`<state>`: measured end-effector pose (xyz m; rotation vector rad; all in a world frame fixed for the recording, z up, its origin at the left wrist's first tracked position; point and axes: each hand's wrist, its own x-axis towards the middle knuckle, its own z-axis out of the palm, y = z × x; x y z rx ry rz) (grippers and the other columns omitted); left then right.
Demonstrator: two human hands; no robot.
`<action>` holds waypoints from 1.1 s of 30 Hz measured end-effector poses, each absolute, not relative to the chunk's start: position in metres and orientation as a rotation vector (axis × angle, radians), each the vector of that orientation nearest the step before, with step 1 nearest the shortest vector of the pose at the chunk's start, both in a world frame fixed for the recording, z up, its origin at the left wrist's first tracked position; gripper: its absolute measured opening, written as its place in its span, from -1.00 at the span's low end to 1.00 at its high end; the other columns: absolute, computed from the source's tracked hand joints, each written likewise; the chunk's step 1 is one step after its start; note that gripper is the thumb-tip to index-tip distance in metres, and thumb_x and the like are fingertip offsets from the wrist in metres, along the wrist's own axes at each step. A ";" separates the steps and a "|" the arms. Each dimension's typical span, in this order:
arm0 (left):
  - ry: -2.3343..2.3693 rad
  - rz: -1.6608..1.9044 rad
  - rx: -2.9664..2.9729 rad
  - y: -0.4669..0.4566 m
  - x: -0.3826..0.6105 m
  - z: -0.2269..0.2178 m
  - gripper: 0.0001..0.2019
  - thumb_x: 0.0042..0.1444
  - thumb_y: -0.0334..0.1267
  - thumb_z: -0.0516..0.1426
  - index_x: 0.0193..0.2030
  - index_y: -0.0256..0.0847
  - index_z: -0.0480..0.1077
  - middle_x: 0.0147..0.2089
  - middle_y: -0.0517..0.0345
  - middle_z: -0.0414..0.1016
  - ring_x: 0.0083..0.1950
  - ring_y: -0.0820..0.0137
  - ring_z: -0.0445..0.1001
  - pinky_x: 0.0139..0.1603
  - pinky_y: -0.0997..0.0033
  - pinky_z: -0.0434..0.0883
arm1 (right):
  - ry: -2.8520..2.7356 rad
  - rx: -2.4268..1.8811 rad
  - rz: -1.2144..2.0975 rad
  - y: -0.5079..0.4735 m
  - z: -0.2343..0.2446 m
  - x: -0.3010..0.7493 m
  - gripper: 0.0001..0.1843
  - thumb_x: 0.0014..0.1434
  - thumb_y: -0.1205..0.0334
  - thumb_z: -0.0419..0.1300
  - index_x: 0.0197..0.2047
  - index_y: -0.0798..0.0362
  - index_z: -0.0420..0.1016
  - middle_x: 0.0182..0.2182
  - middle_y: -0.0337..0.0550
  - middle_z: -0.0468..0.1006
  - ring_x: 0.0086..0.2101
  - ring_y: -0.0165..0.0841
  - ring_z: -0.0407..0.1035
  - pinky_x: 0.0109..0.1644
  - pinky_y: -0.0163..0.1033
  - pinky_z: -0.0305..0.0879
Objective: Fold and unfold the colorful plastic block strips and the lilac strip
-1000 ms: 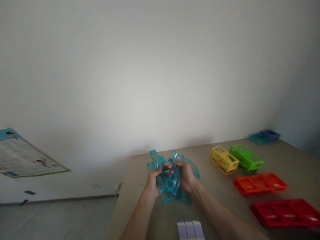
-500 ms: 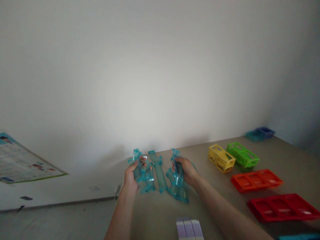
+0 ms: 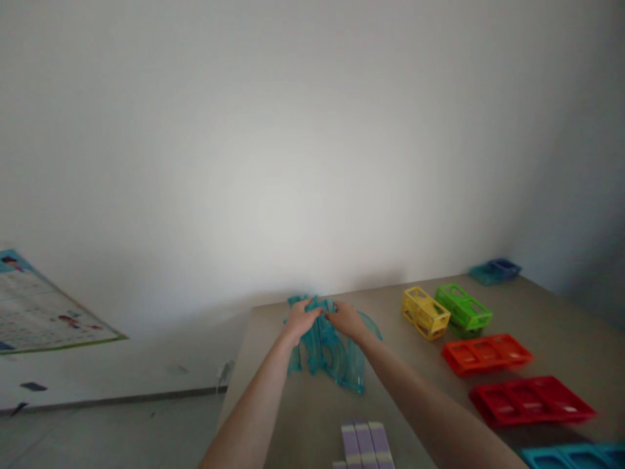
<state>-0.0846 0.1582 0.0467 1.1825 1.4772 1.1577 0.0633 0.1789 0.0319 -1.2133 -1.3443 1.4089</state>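
My left hand and my right hand are close together over a cluster of see-through teal plastic track pieces near the table's far edge. Fingers of both hands curl onto the upper ends of the pieces, thumbs pointing inward. Straight strips lie in the middle of the cluster, and a curved piece shows beyond my right wrist. My hands partly cover the pieces, so the exact hold of the fingertips is hard to see.
On the table, purple-and-white blocks lie in front. To the right are yellow and green frames, orange and red trays, a blue tray, and blue pieces in the far corner. A wall stands behind.
My hands have moved inward and come together, bringing the teal pieces they held apart and raised into one cluster on the table. The view has shifted slightly.
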 end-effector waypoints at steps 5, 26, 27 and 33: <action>1.505 1.252 1.322 0.120 -0.116 0.046 -0.68 -0.04 -0.23 0.31 -0.08 -0.11 0.51 0.29 0.01 0.33 0.42 0.15 0.05 0.39 0.23 -0.03 | -1.431 -1.389 1.035 0.147 0.021 0.113 -0.65 0.18 0.21 0.25 0.05 -0.01 0.48 0.28 -0.01 0.25 0.32 -0.05 -0.06 0.36 0.03 -0.09; 1.534 1.500 1.255 -0.014 -0.119 -0.034 -0.40 0.05 0.12 0.18 0.16 -0.18 0.36 0.18 -0.19 0.42 0.25 0.03 0.35 0.27 0.01 0.25 | -1.491 -1.363 1.117 -0.008 -0.013 0.192 -0.37 0.24 -0.25 0.00 0.20 -0.04 0.41 0.24 -0.08 0.35 0.26 -0.06 0.15 0.37 0.08 -0.02; 1.457 1.416 1.345 -0.032 -0.114 -0.035 -0.40 0.04 0.09 0.21 0.18 -0.14 0.36 0.19 -0.16 0.43 0.26 0.01 0.34 0.28 0.00 0.24 | -1.527 -1.366 1.114 -0.025 -0.017 0.194 -0.42 0.24 -0.22 0.03 0.18 -0.08 0.43 0.22 -0.09 0.39 0.23 -0.04 0.20 0.34 0.09 0.03; 1.260 1.065 1.733 -0.086 -0.062 -0.043 -0.27 -0.19 -0.09 0.39 0.22 0.10 0.38 0.33 -0.04 0.30 0.31 -0.12 0.26 0.30 0.00 0.23 | -1.923 -1.083 1.082 -0.071 -0.041 0.174 -0.05 -0.06 -0.05 0.40 0.35 -0.02 0.20 0.25 0.14 0.31 0.21 0.13 0.18 0.27 0.17 0.13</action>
